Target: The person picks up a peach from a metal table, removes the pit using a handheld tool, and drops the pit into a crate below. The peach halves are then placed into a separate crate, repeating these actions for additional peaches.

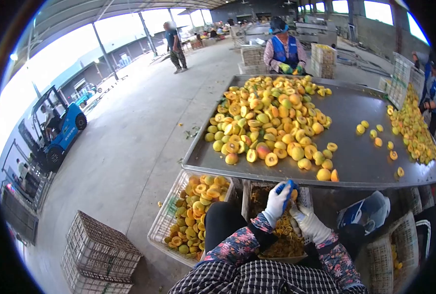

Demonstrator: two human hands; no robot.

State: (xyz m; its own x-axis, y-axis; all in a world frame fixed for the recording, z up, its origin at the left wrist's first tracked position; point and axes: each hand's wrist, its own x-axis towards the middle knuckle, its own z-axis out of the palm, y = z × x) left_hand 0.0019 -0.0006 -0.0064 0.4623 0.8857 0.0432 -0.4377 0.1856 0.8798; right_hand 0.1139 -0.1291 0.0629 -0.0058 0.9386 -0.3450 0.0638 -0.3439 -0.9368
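My left hand (277,202), in a white glove with blue fingertips, is raised near the table's front edge. Its fingers are closed on a yellow peach (294,194), of which only a small part shows. Just below and to the right, my right hand (310,223), also gloved in white, is closed with its fingertips pointing at the peach. What it holds, if anything, is hidden. Beneath both hands stands a crate (305,196) with brown and yellow peach scraps (284,245) in it.
A metal table (355,112) bears a heap of halved and whole peaches (267,117). At my left is a white crate of peach halves (156,230), beyond it stacked crates (100,245). A bucket (370,210) stands right. Co-workers (284,49) work across the table; a blue forklift (61,132) is far left.
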